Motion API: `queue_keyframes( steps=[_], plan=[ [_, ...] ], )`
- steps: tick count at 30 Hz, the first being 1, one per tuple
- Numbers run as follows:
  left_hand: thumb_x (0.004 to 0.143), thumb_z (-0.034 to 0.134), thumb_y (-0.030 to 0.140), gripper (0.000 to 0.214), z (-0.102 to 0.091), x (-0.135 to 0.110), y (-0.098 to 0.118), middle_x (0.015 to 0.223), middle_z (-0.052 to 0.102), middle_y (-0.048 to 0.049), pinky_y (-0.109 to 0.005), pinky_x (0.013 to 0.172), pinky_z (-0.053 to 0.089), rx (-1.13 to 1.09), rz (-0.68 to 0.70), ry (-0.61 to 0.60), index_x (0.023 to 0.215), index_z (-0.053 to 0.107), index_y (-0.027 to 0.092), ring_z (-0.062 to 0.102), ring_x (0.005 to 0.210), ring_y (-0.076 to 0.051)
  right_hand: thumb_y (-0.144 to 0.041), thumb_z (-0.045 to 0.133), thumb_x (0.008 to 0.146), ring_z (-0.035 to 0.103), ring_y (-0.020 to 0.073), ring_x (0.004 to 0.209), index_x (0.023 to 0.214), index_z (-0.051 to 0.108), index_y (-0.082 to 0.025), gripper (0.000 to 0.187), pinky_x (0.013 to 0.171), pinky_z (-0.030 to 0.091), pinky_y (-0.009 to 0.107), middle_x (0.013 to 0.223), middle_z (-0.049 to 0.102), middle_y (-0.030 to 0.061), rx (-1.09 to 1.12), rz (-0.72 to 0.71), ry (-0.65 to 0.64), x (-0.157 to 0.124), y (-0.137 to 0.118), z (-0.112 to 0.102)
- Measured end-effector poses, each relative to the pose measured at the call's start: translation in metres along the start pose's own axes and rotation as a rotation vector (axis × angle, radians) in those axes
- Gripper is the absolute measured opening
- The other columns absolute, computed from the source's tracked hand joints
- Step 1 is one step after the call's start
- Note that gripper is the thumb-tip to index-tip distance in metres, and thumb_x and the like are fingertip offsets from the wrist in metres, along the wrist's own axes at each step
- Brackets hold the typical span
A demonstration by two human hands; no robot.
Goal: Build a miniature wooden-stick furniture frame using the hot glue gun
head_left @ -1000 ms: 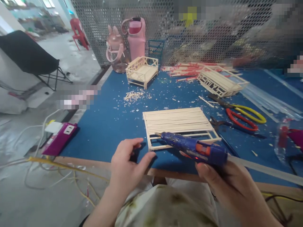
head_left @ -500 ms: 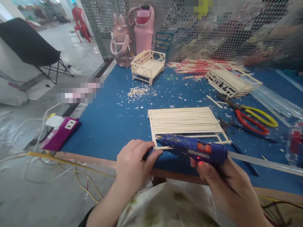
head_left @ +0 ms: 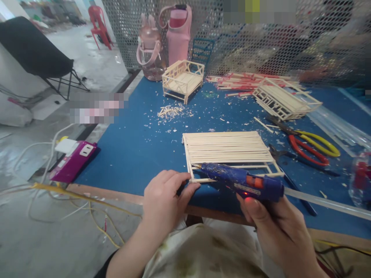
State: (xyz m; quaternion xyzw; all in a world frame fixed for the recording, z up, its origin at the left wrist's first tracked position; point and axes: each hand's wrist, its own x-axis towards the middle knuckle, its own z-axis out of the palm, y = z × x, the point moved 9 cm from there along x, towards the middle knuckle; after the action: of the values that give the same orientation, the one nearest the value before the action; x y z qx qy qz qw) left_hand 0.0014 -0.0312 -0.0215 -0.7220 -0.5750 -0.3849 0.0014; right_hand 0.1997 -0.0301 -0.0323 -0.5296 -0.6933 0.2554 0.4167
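A flat frame of pale wooden sticks (head_left: 226, 148) lies on the blue tabletop near the front edge. My left hand (head_left: 168, 197) pinches its near left corner between thumb and forefinger. In my right hand (head_left: 278, 227) is a blue glue gun (head_left: 243, 181), with a red light glowing on its side. The gun's nozzle points left and sits at the frame's left side bar, above the gap between the sticks; whether it touches is too small to tell. A clear glue stick (head_left: 324, 200) runs out of the gun's back to the right.
Two small stick-built furniture models (head_left: 183, 81) (head_left: 286, 100) stand farther back, beside red-tipped sticks (head_left: 249, 83). Scissors with red and yellow handles (head_left: 310, 148) and dark pliers (head_left: 279, 152) lie right. Pink bottles (head_left: 178, 42) stand behind; a purple power strip (head_left: 74, 160) is left.
The glue gun has shifted slightly to the right, its nozzle still by the frame's left bar. My left hand keeps its pinch on the corner. The whole view has shifted slightly.
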Motion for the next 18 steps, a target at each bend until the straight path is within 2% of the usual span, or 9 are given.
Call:
queue_keyframes(
  steps=[3,6,9,10,12,13,15,16,18],
  plan=[
    [0.085,0.063,0.032,0.015,0.002,0.001,-0.001,0.066,0.068,-0.0013,-0.027,0.059,0.046,-0.002,-0.004,-0.005,0.082,0.068,0.018,0.061,0.062,-0.015,-0.032,0.049,0.093,0.067,0.0177,0.074,0.109,0.062,-0.025,0.022,0.067,0.054,0.028,0.076,0.067,0.0022,-0.063,-0.075,-0.038,0.001,-0.007,0.004],
    [0.084,0.065,0.032,0.014,-0.003,0.003,-0.004,0.066,0.066,-0.0003,-0.026,0.058,0.045,-0.031,-0.025,0.015,0.079,0.065,0.019,0.059,0.062,-0.014,-0.032,0.048,0.093,0.069,0.0183,0.081,0.112,0.061,-0.024,0.024,0.068,0.056,0.026,0.094,0.072,0.0054,-0.09,-0.166,-0.035,0.002,-0.015,0.003],
    [0.078,0.071,0.032,0.023,-0.018,0.0,-0.001,0.059,0.059,0.002,-0.023,0.053,0.041,-0.196,-0.068,0.082,0.065,0.057,0.019,0.054,0.056,-0.012,-0.037,0.056,0.088,0.071,0.0188,0.079,0.118,0.057,-0.024,0.033,0.064,0.057,0.024,0.096,0.073,0.0047,-0.115,-0.24,-0.025,0.001,-0.02,0.002],
    [0.079,0.07,0.032,0.026,-0.019,-0.003,0.002,0.055,0.056,0.0026,-0.022,0.05,0.039,-0.305,-0.099,0.061,0.061,0.055,0.019,0.05,0.052,-0.01,-0.036,0.059,0.086,0.072,0.0188,0.078,0.118,0.057,-0.024,0.035,0.064,0.058,0.024,0.095,0.074,0.0038,-0.137,-0.242,-0.014,0.0,-0.02,0.002],
    [0.083,0.063,0.037,0.033,-0.003,-0.011,0.012,0.049,0.051,0.0028,-0.021,0.045,0.033,-0.609,-0.209,-0.124,0.057,0.057,0.018,0.043,0.045,-0.008,-0.03,0.062,0.083,0.072,0.019,0.08,0.115,0.058,-0.026,0.033,0.068,0.058,0.024,0.096,0.074,0.0022,-0.179,-0.252,0.03,-0.001,-0.021,0.0],
    [0.085,0.058,0.044,0.038,0.015,-0.019,0.024,0.048,0.051,0.0022,-0.021,0.042,0.031,-0.81,-0.29,-0.319,0.059,0.062,0.017,0.041,0.044,-0.008,-0.026,0.061,0.083,0.072,0.0193,0.084,0.113,0.06,-0.026,0.03,0.072,0.058,0.026,0.098,0.074,0.0022,-0.189,-0.273,0.047,-0.002,-0.023,-0.001],
    [0.079,0.057,0.063,0.05,0.05,-0.044,0.061,0.049,0.049,0.0023,-0.02,0.041,0.029,-1.178,-0.416,-0.737,0.074,0.072,0.015,0.038,0.043,-0.007,-0.02,0.055,0.086,0.071,0.0204,0.092,0.11,0.061,-0.025,0.025,0.08,0.057,0.029,0.103,0.073,0.0034,-0.178,-0.344,0.067,-0.003,-0.029,-0.001],
    [0.075,0.057,0.069,0.057,0.06,-0.055,0.078,0.052,0.049,0.0022,-0.02,0.042,0.03,-1.317,-0.471,-0.878,0.082,0.075,0.015,0.037,0.044,-0.007,-0.02,0.053,0.087,0.07,0.0208,0.096,0.11,0.061,-0.025,0.026,0.082,0.057,0.031,0.105,0.072,0.0042,-0.171,-0.386,0.058,-0.003,-0.032,0.001],
    [0.07,0.06,0.072,0.063,0.072,-0.064,0.099,0.061,0.052,0.0013,-0.019,0.049,0.037,-1.504,-0.529,-1.009,0.095,0.076,0.016,0.039,0.05,-0.006,-0.022,0.049,0.089,0.068,0.0209,0.099,0.112,0.061,-0.023,0.026,0.084,0.056,0.031,0.108,0.072,0.0054,-0.183,-0.445,0.042,-0.002,-0.036,0.005]
  ],
)
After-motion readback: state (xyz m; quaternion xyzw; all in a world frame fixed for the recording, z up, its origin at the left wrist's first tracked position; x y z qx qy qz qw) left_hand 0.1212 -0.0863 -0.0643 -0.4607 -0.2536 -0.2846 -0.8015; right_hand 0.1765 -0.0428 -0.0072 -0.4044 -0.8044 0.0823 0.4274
